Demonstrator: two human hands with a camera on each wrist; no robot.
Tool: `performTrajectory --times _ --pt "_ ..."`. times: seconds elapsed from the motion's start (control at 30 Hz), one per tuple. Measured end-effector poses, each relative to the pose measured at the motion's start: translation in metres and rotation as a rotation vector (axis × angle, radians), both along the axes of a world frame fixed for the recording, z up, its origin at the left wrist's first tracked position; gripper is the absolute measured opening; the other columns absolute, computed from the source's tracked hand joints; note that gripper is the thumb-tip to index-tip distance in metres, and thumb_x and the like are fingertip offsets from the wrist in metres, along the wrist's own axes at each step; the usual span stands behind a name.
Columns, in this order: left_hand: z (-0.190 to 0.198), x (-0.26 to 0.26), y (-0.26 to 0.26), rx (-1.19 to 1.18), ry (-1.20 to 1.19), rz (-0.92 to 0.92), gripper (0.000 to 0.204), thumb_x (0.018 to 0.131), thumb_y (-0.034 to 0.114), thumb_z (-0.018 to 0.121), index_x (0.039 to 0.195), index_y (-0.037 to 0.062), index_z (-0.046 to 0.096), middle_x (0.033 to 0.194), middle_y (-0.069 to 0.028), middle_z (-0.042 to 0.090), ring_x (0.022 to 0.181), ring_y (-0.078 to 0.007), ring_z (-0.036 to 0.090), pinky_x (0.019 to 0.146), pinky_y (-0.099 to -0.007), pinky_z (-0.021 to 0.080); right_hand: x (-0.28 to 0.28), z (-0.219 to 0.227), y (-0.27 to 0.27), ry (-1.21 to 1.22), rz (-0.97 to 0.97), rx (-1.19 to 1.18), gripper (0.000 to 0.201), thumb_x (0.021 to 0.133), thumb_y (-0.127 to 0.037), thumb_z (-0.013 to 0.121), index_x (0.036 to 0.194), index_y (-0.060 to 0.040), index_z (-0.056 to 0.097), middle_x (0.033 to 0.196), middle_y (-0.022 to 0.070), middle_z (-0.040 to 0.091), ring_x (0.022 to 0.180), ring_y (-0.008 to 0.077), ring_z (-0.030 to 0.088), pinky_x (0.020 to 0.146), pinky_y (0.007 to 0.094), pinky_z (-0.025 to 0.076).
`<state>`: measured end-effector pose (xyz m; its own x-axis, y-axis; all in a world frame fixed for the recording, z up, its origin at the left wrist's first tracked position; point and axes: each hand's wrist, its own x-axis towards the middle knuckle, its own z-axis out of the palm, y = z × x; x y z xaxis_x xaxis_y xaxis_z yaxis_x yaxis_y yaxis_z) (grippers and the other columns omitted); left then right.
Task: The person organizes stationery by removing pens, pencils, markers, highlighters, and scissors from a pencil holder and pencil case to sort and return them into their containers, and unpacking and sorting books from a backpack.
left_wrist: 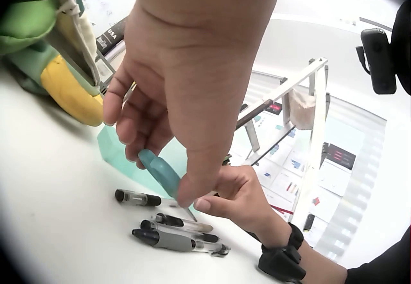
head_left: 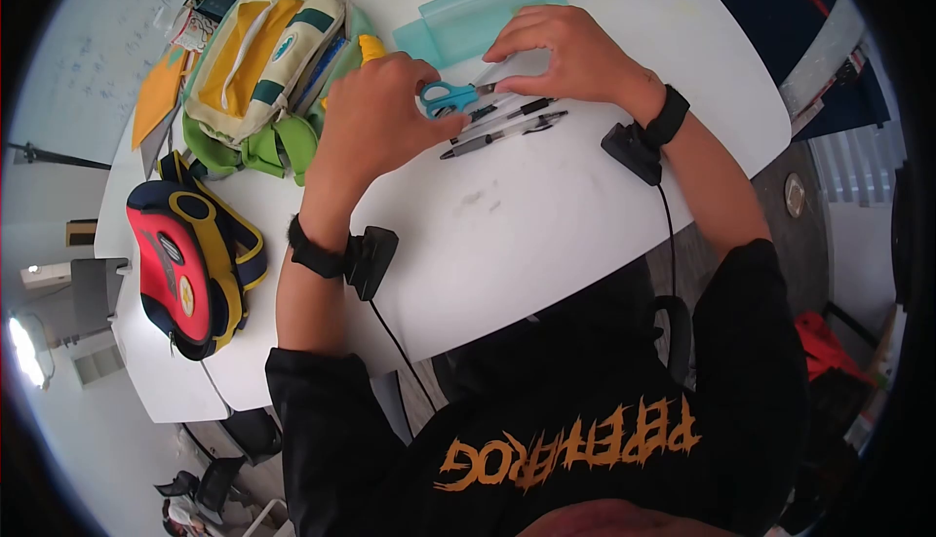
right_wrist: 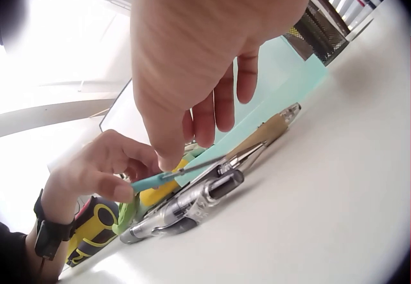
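Observation:
My left hand (head_left: 373, 113) pinches the teal handle of a pair of scissors (head_left: 447, 98) between thumb and fingers, the blades pointing right. Across from it my right hand (head_left: 572, 55) curves with thumb and fingers apart, its thumb tip right at the blades. In the right wrist view that thumb overlaps the scissors (right_wrist: 152, 181) near the pivot. Just below the scissors, several pens lie side by side on the white table, among them a grey-gripped pen (head_left: 502, 134) and a black-capped pen (head_left: 531, 108). Behind the hands sits a translucent turquoise case (head_left: 453, 35).
A green, cream and yellow bag (head_left: 268, 55) stands at the back left, a yellow piece (head_left: 370, 48) beside it. Nearer on the left lies a red and navy bag (head_left: 180, 264). The white table (head_left: 507, 235) has its front edge close to my body.

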<state>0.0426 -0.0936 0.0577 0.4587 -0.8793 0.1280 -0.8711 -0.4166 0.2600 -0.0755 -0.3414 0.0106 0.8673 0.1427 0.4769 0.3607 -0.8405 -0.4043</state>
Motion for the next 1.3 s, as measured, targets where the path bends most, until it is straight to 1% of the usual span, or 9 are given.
performTrajectory --times 0.17,0.27,0.47,0.53,0.73,0.87,0.93,1.23,1.3 --pt "-0.002 -0.006 -0.009 -0.093 -0.018 -0.035 0.048 0.074 0.039 0.091 0.106 0.0044 0.08 0.09 -0.0084 0.075 0.074 -0.0256 0.069 0.069 -0.0378 0.054 0.0 0.003 0.003 -0.04 0.054 0.004 0.027 0.078 -0.017 0.092 0.102 -0.0089 0.083 0.102 0.0059 0.08 0.097 0.0252 0.071 0.092 0.0384 0.056" --pt "-0.005 -0.007 -0.009 -0.209 -0.018 -0.042 0.046 0.074 0.04 0.089 0.099 0.0035 0.081 0.091 -0.01 0.075 0.078 -0.0306 0.073 0.07 -0.0403 0.057 -0.001 -0.001 0.003 0.006 0.054 0.013 0.024 0.079 -0.017 0.091 0.1 -0.0088 0.083 0.1 0.0059 0.079 0.096 0.0254 0.071 0.09 0.0388 0.055" --pt "-0.008 -0.009 -0.009 -0.218 -0.001 0.018 0.058 0.079 0.036 0.09 0.125 0.0056 0.073 0.111 -0.0104 0.075 0.082 -0.0304 0.073 0.073 -0.0404 0.058 0.004 -0.001 -0.03 -0.148 -0.175 -0.053 0.019 0.084 -0.022 0.087 0.1 -0.0104 0.083 0.095 0.0039 0.079 0.089 0.0234 0.072 0.081 0.0358 0.057" --pt "-0.013 -0.003 -0.009 -0.176 0.012 -0.038 0.057 0.086 0.03 0.086 0.134 0.0064 0.069 0.122 -0.0098 0.075 0.079 -0.0234 0.069 0.073 -0.0375 0.056 0.005 -0.003 -0.037 -0.179 -0.27 -0.038 0.018 0.087 -0.027 0.085 0.098 -0.012 0.084 0.093 0.0025 0.08 0.086 0.0225 0.072 0.078 0.0356 0.057" --pt "-0.029 0.001 -0.009 -0.171 0.006 -0.15 0.049 0.088 0.019 0.081 0.133 0.0049 0.069 0.136 -0.0129 0.071 0.092 -0.0308 0.072 0.086 -0.0409 0.058 0.004 -0.01 -0.031 -0.081 -0.323 -0.086 0.016 0.087 -0.026 0.084 0.098 -0.0142 0.082 0.094 0.0016 0.079 0.085 0.0228 0.072 0.075 0.0361 0.057" --pt "-0.034 0.004 -0.012 -0.238 -0.134 -0.238 0.046 0.087 0.016 0.081 0.13 0.0029 0.07 0.134 -0.0135 0.072 0.103 -0.0356 0.071 0.092 -0.0432 0.057 0.006 -0.008 -0.03 -0.132 -0.326 -0.124 0.015 0.087 -0.025 0.083 0.098 -0.0149 0.081 0.093 0.0015 0.079 0.084 0.0232 0.073 0.074 0.0364 0.056" --pt "-0.028 0.003 -0.011 -0.177 0.025 -0.217 0.041 0.086 0.014 0.08 0.125 0.0014 0.071 0.131 -0.0138 0.072 0.111 -0.038 0.07 0.095 -0.0444 0.056 0.003 -0.011 -0.023 -0.113 -0.321 -0.111 0.015 0.088 -0.025 0.083 0.099 -0.0151 0.081 0.093 0.0015 0.079 0.084 0.0233 0.073 0.074 0.0366 0.056" --pt "-0.018 0.003 -0.007 -0.149 0.068 -0.179 0.027 0.085 0.014 0.081 0.108 0.0015 0.074 0.113 -0.014 0.076 0.096 -0.0342 0.072 0.085 -0.0421 0.057 0.004 -0.01 -0.017 0.057 -0.323 0.02 0.022 0.087 -0.021 0.085 0.106 -0.0099 0.08 0.1 0.0057 0.079 0.089 0.0223 0.074 0.079 0.0332 0.058" --pt "-0.012 0.005 -0.008 -0.095 0.07 -0.154 0.024 0.085 0.014 0.081 0.105 0.002 0.075 0.111 -0.0137 0.076 0.093 -0.0326 0.072 0.083 -0.0417 0.057 0.007 -0.019 -0.017 -0.028 -0.332 -0.048 0.022 0.088 -0.029 0.084 0.101 -0.0118 0.081 0.097 0.005 0.079 0.087 0.0242 0.075 0.079 0.0359 0.059"
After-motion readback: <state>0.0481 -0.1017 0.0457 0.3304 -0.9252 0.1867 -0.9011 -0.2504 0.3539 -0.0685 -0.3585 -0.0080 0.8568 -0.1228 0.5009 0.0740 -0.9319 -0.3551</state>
